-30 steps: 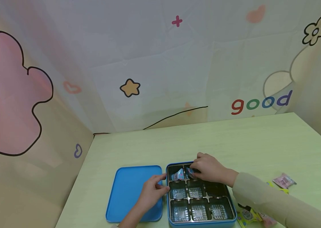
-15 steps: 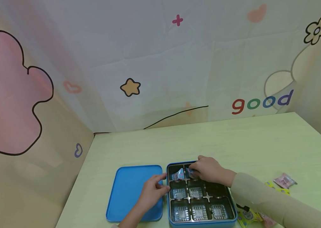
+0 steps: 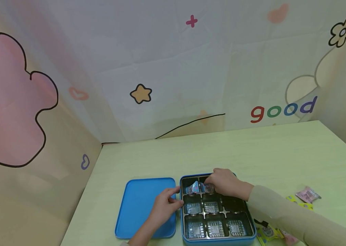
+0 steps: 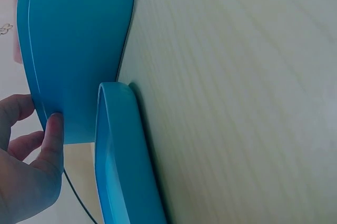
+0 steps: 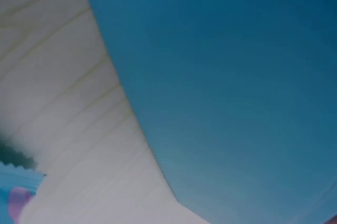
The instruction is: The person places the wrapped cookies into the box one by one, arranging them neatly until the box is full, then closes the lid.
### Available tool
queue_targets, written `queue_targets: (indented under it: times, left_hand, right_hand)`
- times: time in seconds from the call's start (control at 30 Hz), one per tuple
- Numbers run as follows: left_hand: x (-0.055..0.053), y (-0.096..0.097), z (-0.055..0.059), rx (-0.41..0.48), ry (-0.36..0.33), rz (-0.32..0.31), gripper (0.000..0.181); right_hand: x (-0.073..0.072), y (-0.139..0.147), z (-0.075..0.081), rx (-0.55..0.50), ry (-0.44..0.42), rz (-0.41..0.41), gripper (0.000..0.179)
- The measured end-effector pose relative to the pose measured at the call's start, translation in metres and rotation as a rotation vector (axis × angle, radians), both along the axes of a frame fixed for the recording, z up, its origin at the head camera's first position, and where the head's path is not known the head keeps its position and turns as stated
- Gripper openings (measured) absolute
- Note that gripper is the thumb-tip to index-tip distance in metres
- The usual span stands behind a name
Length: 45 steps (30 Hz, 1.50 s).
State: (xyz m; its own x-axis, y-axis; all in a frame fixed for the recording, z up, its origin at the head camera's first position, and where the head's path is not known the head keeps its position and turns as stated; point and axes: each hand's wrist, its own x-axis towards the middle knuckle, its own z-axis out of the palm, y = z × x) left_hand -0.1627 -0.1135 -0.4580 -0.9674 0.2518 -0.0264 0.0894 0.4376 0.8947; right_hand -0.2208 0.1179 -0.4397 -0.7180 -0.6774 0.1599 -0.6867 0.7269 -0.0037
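A blue rectangular tin [image 3: 219,241] has a dark insert divided into several compartments. A blue-wrapped candy [image 3: 192,188] lies in its back left compartment. Another blue-wrapped candy [image 3: 207,188] is in the back middle one. Over that second candy, my right hand [image 3: 226,182] reaches in with curled fingers at the wrapper; its fingertips are partly hidden. My left hand [image 3: 164,206] touches the tin's left side with thumb and index finger. The left wrist view shows the thumb [image 4: 52,132] against the tin's outer wall [image 4: 79,50]. The right wrist view shows no hand clearly.
A blue lid [image 3: 143,205] lies left of the tin, partly under the left forearm. To the right are a pink-wrapped candy [image 3: 308,194] and yellow-wrapped candies [image 3: 268,234], partly covered by the right sleeve [image 3: 286,213]. A printed cloth [image 3: 173,61] stands behind the table.
My right hand has shifted slightly and its fingers have sunk lower by the back middle compartment, so more of that candy shows. The left hand stays against the tin.
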Motion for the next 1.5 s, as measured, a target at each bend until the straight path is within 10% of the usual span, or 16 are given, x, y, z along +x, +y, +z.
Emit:
queue_targets:
  times: [0.5, 1.5]
  left_hand:
    - [-0.001, 0.0, 0.0, -0.011, -0.002, -0.007, 0.049]
    - [-0.001, 0.001, -0.002, -0.012, 0.0, -0.005, 0.05]
  right_hand:
    - [-0.003, 0.014, 0.004, -0.16, 0.015, 0.078, 0.009]
    - [0.013, 0.08, 0.016, -0.175, 0.007, -0.06, 0.017]
